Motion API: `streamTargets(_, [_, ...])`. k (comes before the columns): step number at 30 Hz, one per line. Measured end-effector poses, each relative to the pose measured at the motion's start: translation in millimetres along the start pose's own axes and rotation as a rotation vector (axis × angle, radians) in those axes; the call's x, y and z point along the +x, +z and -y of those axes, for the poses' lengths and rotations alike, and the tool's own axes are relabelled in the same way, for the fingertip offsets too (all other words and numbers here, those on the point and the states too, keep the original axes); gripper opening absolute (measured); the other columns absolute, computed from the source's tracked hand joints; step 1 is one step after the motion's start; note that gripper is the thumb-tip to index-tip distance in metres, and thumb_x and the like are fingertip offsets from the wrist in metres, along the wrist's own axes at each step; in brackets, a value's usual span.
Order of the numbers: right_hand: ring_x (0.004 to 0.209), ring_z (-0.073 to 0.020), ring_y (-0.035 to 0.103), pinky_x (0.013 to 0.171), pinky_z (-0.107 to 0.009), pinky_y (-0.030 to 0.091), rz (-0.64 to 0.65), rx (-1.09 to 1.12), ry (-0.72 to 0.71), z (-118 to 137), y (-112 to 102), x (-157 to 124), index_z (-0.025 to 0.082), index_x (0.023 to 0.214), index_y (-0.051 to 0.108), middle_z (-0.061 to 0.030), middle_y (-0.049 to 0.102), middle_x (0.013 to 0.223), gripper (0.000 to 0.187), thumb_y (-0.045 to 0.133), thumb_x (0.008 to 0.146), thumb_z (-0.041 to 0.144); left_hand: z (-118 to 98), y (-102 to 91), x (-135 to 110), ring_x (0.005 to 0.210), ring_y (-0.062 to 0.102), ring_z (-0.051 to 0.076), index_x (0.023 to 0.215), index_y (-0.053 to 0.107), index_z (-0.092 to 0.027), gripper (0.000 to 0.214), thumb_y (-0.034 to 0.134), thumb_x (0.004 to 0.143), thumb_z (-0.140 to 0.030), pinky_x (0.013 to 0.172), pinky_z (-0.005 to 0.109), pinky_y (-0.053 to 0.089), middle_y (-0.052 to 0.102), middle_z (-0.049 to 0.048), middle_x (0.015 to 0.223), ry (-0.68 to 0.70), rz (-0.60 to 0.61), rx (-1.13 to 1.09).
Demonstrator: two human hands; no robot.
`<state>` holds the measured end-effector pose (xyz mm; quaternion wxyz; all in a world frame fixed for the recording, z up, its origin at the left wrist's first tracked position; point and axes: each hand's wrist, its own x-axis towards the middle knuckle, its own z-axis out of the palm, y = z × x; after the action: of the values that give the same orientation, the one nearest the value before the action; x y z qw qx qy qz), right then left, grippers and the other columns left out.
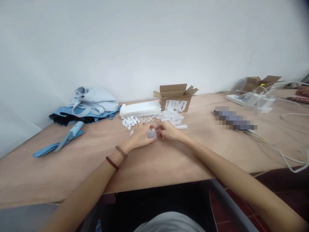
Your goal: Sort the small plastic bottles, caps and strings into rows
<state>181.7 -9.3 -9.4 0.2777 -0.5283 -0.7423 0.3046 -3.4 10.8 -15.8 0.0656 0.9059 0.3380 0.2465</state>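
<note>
My left hand (140,136) is curled around a few small translucent plastic tubes (152,133) standing close together on the table. My right hand (167,131) meets them from the other side, its thumb and fingers pinched; what sits in that pinch is hidden. Just beyond my left hand lies a heap of small white caps (130,122). Next to the caps are cream-coloured loops (147,119). A loose pile of similar translucent tubes (173,116) rests behind my right hand. Part of another pale piece (131,132) shows left of my left hand.
Behind the pile stand a stack of long white packets (141,109) and an open cardboard box (175,104). A folded blue umbrella (72,132) and cloth (95,100) lie left. Rightward are a blurred-out phone-like object (235,119), cables, a power strip (241,98) and another person's hand (303,91).
</note>
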Motion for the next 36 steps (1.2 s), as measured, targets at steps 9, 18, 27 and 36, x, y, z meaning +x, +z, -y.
streamTargets(9, [0.043, -0.0097, 0.053, 0.049, -0.020, 0.042, 0.024, 0.024, 0.013, 3, 0, 0, 0.012, 0.082, 0.068, 0.0029, 0.057, 0.053, 0.026, 0.046, 0.070, 0.003, 1, 0.0, 0, 0.110, 0.049, 0.032, 0.107, 0.056, -0.021, 0.042, 0.067, 0.069, -0.034, 0.088, 0.048, 0.043, 0.060, 0.0095, 0.109, 0.007, 0.007, 0.017])
streamTargets(18, [0.052, -0.0123, 0.056, 0.055, -0.021, 0.040, -0.142, -0.135, 0.044, -1, -8, 0, 0.012, 0.079, 0.065, -0.0018, 0.063, 0.060, 0.023, 0.046, 0.070, 0.004, -1, -12.7, 4, 0.109, 0.050, 0.025, 0.111, 0.053, -0.017, 0.039, 0.061, 0.080, -0.041, 0.093, 0.041, 0.042, 0.059, 0.0085, 0.112, -0.058, -0.148, -0.087])
streamTargets(27, [0.081, -0.0194, 0.060, 0.062, -0.025, 0.034, -0.318, -0.565, 0.064, -13, -29, 2, 0.017, 0.091, 0.064, -0.0075, 0.069, 0.089, 0.020, 0.049, 0.079, 0.015, -2, -22.7, 4, 0.091, 0.052, 0.023, 0.087, 0.063, -0.017, 0.017, 0.046, 0.086, -0.014, 0.081, 0.038, 0.043, 0.065, 0.0061, 0.087, 0.159, -0.131, 0.138])
streamTargets(36, [0.092, -0.0240, 0.061, 0.068, -0.028, 0.040, -0.204, -0.804, 0.106, -3, -32, -6, 0.014, 0.100, 0.063, -0.0133, 0.066, 0.102, 0.024, 0.050, 0.080, 0.014, 0, -7.9, 10, 0.091, 0.055, 0.023, 0.082, 0.065, -0.016, 0.022, 0.044, 0.081, -0.010, 0.083, 0.038, 0.045, 0.067, 0.0063, 0.087, 0.077, -0.156, 0.050])
